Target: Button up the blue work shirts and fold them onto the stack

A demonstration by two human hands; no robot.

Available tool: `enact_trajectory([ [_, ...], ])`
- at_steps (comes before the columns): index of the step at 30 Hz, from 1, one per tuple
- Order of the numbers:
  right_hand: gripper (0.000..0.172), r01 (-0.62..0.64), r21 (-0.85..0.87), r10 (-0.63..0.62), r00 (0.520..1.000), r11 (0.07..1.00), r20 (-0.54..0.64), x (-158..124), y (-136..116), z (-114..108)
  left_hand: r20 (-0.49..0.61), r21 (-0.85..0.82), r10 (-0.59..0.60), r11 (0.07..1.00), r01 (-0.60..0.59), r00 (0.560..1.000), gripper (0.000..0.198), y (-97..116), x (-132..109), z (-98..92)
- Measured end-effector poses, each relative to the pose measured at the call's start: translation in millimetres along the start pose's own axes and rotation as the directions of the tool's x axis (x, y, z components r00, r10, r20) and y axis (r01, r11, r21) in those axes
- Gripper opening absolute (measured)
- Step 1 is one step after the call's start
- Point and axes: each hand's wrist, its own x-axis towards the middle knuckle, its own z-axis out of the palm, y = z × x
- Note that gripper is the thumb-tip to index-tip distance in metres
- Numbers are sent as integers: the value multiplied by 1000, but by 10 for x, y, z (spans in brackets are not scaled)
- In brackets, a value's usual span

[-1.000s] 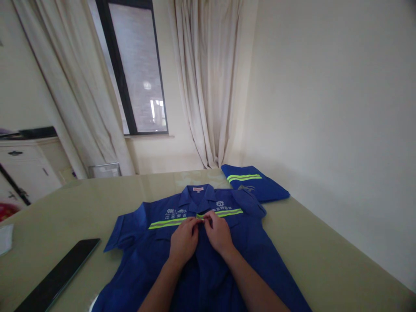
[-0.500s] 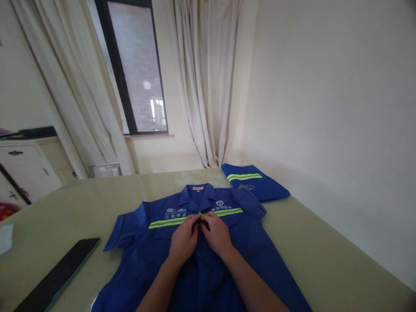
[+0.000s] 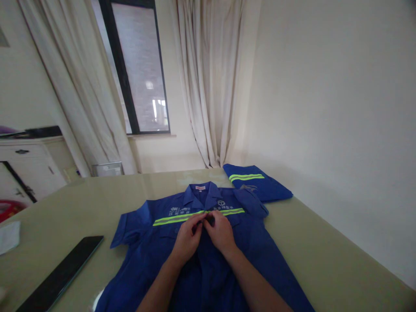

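A blue short-sleeved work shirt [image 3: 143, 255] lies front side up, its collar pointing away from me. Yellow-green reflective tape crosses the chest, with pale printed logos above it. My left hand [image 3: 188, 236] and my right hand [image 3: 220, 229] meet at the front placket, just at the tape. Fingers of both are bent and pinch the shirt's front edge, fingertips almost touching. Whatever small part sits between the fingertips is hidden.
A folded blue garment [image 3: 256, 184] with the same tape lies behind the right sleeve, near the wall. To the left are a long black flat object [image 3: 61, 273] and a white item [image 3: 9, 237] on the pale green table [image 3: 325, 251]. Curtains and a window stand behind.
The view has shifted slightly, so the scene sits a little further right. Both hands stay on the placket; the fingertips have drawn closer together and regripped slightly.
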Motion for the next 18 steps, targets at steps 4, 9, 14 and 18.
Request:
enact_trajectory([
  [4,12,-18,33,18,1000,999,0,9,11,2,-7,-24,14,1000,-14,1000,38,-12,-6,8],
  [9,10,-35,26,35,999,999,7,14,26,12,-13,-11,15,1000,-15,1000,39,15,-7,6],
  [14,5,-42,7,42,999,999,10,2,22,15,10,17,-4,1000,4,1000,38,19,-1,10],
  [18,5,-31,-6,31,999,1000,17,-6,24,22,12,51,-25,998,24,1000,39,28,-1,10],
])
